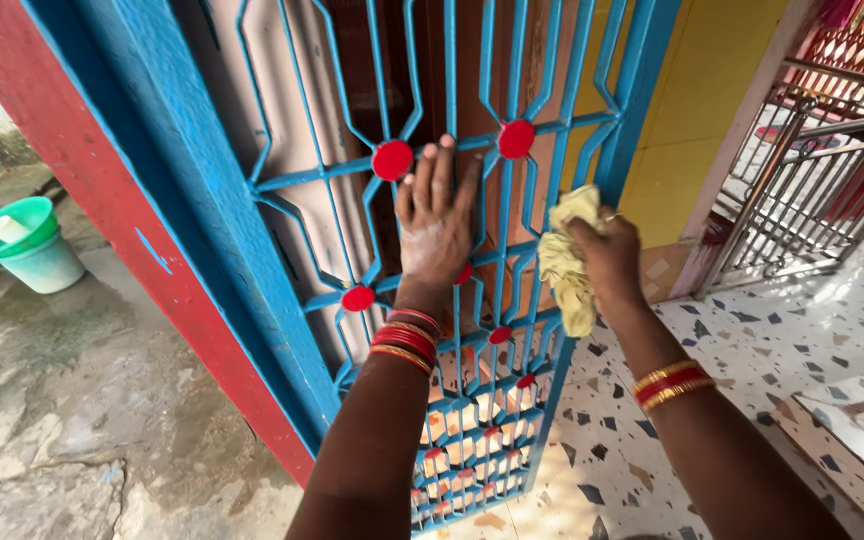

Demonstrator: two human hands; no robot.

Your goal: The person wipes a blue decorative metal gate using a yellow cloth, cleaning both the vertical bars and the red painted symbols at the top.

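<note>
A blue metal grille gate [512, 180] with red round studs fills the middle of the head view. My left hand [435, 225] lies flat against its bars, fingers spread, just right of one red stud [392, 160]. My right hand [607, 255] grips a crumpled yellow cloth [567, 265] and presses it on the grille near the gate's right edge. Both wrists wear red and gold bangles.
A blue and red door frame [152, 240] runs down the left. A green bucket [27, 245] stands on rough concrete at far left. A steel railing gate [802, 190] stands at right on speckled terrazzo floor [752, 340]. A yellow wall [702, 100] rises behind.
</note>
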